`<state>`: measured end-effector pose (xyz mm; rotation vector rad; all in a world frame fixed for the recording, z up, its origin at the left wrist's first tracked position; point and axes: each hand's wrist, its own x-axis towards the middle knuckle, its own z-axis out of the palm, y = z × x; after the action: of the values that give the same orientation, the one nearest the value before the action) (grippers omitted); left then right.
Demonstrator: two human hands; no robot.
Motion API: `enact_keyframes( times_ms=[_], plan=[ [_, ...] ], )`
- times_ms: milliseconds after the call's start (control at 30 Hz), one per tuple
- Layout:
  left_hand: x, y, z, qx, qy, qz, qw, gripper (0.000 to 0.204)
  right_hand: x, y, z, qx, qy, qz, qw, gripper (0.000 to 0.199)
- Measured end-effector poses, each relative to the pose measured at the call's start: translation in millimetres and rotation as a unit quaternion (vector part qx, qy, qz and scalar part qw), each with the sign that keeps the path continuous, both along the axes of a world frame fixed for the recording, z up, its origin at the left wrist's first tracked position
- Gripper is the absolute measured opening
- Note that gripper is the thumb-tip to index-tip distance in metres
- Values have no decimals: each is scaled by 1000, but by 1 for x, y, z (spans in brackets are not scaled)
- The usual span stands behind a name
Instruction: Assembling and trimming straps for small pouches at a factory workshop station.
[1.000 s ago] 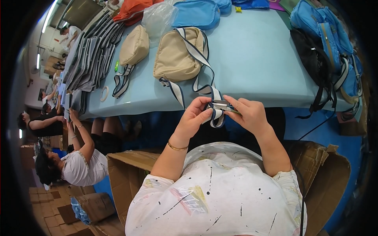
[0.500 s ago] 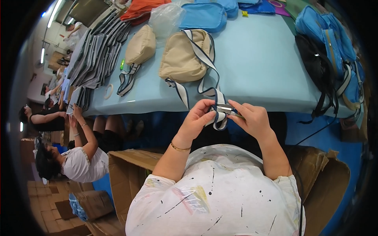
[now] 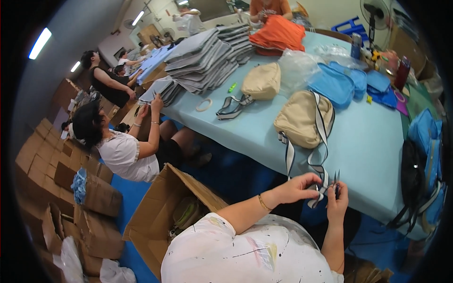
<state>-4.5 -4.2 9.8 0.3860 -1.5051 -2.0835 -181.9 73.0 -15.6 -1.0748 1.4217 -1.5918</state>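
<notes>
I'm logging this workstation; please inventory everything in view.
snips: 1, silver, right hand
bags: 2, beige, worktable
straps: 2, white and navy, on bags
worktable: 1, light blue, centre right
panels: many, grey, far left
cloth: 1, orange, far end
pouches: several, blue, far side
plastic: uncounted, clear, beside pouches
ring: 1, white, left edge
backpacks: several, blue, black, right
bottles: 2, red, blue, far right
fans: several, dark, background
boxes: many, brown, lower left
people: several, mixed clothing, left and beyond
left hand: 1, bare, at strap
right hand: 1, bare, holding snips

Grey stack (image 3: 200, 61), orange cloth (image 3: 279, 34), fan (image 3: 374, 12)
</notes>
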Motion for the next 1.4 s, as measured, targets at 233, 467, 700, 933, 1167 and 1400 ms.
enact_keyframes(
  times_ms=[233, 467, 700, 933, 1167, 1400],
  plan=[
    [1, 5, 16, -336, -80, 86, 935, 37, 21, -10, 3, -37, -237, 24, 971, 27],
    [2, 46, 28, -573, -164, 368, 714, 51, 33, -20, 11, -64, -250, -58, 964, 25],
    [-1, 45, 15, -387, -132, 282, 868, 48, 50, -10, 5, -66, -247, -33, 966, 21],
    [4, 36, 20, -190, -122, 153, 962, 46, 43, -10, -2, -90, -274, -32, 957, 21],
    [-4, 28, 9, -275, -183, 158, 930, 41, 34, -14, -15, -141, -164, -58, 975, 25],
    [-14, 25, 0, -342, -157, 220, 900, 41, 20, -14, 8, -38, -154, -62, 985, 29]
  ],
)
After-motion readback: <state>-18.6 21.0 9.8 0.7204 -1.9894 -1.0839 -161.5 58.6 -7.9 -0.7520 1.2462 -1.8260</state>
